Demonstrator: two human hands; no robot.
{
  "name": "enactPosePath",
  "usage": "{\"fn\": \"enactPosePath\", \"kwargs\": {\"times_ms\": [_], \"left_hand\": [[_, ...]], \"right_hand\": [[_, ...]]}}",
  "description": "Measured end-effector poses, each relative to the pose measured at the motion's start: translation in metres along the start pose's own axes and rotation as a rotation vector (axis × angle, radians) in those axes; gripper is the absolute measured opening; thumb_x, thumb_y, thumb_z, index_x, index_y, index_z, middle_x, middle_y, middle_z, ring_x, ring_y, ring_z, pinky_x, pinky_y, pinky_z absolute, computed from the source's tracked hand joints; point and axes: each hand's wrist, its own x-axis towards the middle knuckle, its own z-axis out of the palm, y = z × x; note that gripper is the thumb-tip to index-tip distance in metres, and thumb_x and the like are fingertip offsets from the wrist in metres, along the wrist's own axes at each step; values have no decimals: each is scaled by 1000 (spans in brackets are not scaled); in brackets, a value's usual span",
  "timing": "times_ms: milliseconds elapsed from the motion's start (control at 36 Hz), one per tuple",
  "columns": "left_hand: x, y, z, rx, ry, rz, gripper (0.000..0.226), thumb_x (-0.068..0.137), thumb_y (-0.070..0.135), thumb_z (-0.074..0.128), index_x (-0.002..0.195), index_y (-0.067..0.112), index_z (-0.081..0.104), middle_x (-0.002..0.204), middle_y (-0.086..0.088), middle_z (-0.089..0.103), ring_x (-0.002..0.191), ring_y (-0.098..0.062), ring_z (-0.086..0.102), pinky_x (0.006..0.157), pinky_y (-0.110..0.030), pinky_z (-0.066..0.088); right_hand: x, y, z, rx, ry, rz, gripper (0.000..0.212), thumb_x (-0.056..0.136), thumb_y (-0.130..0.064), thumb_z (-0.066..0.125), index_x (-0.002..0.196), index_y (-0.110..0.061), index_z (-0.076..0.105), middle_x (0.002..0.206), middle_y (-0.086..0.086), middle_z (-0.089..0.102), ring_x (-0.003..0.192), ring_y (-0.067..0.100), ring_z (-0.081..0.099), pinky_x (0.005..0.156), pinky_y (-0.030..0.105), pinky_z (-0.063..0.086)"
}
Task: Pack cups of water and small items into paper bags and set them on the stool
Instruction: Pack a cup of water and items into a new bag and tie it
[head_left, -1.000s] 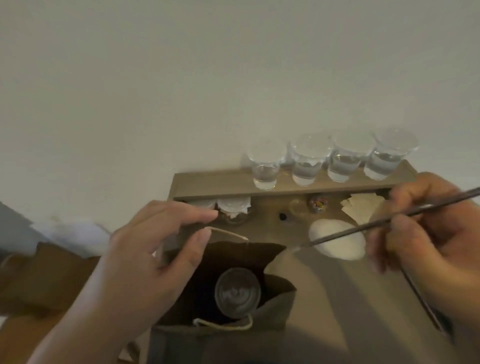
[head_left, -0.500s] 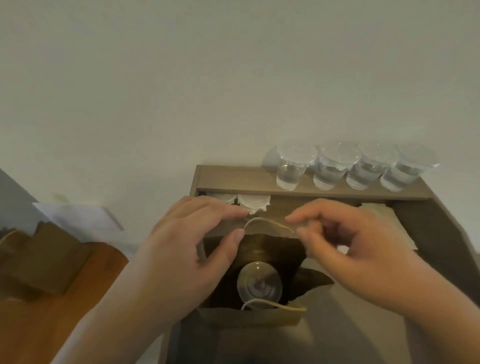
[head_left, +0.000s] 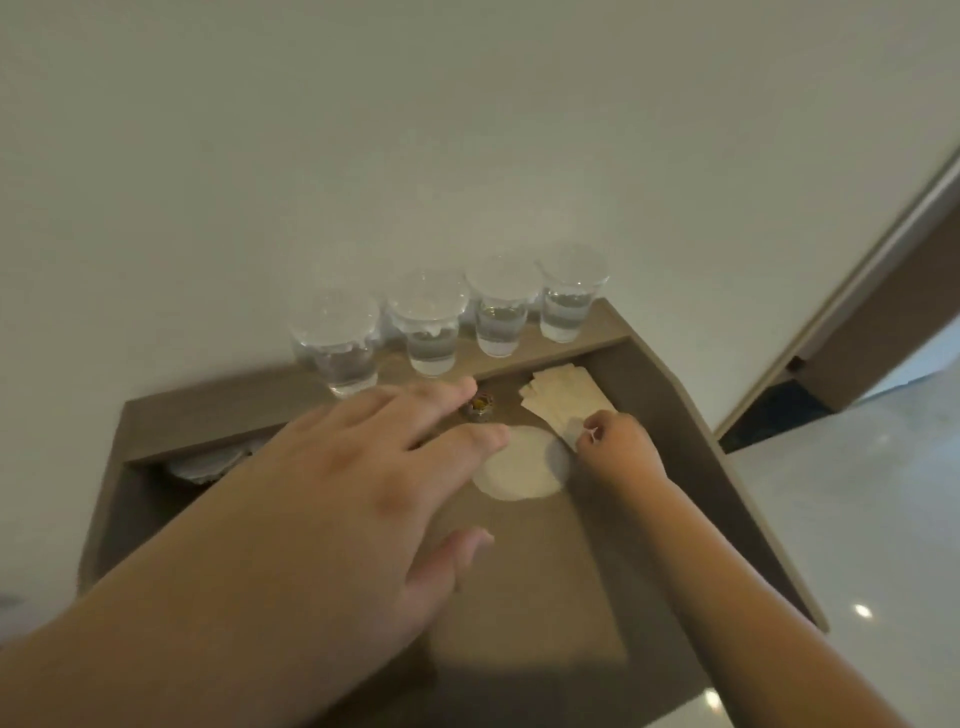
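- Brown tabletop (head_left: 545, 597) against a white wall (head_left: 363, 156); four cups of water (head_left: 431, 332) line its raised back ledge (head_left: 218, 410).
- Left hand (head_left: 353, 499) hovers spread flat; right hand (head_left: 618, 447) pinches paper squares (head_left: 561, 395) by the right edge.

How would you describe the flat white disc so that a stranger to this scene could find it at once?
Find the brown table against the wall, with four cups of water along its raised back ledge. On the lower surface, between the left hand and the right hand, lies the white disc. It is round and pale, unlike the square tan papers beside it.
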Motion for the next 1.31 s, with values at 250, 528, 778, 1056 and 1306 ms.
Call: {"fn": "enactPosePath", "kwargs": {"times_ms": [250,528,778,1056,1306], "left_hand": [[33,16,29,95,131,10,62,82,53,46,127,22,75,137,-7,68,118,-33,70,92,-59,47],[51,26,53,141,239,12,65,79,53,45,124,18,77,133,-13,69,112,-43,70,77,-69,49],[55,39,51,179,275,-10,64,77,51,45,119,17,79,129,-14,71,107,-43,72,72,-67,52],[36,30,41,179,24,-77,66,84,65,48,144,38,58,155,3,53,130,-23,63,97,-45,52],[31,24,35,149,7,-139,66,87,66,46,147,40,54,157,7,50,134,-19,60,101,-41,49]], "right_hand": [[74,13,26,-130,-107,-65,56,95,-54,65,143,-26,58,142,9,53,129,33,52,110,49,47],[98,32,45,-9,-50,-34,42,94,-47,70,132,-28,66,136,8,55,124,31,51,102,42,46],[106,38,47,95,-71,-9,48,90,-55,72,129,-27,71,132,4,60,123,29,57,105,46,53],[115,39,50,61,-77,23,50,78,-57,81,120,-33,68,126,1,57,118,29,56,95,45,59],[122,37,47,178,-100,85,28,90,-33,76,118,-29,73,124,3,63,102,26,65,77,32,59]]}}
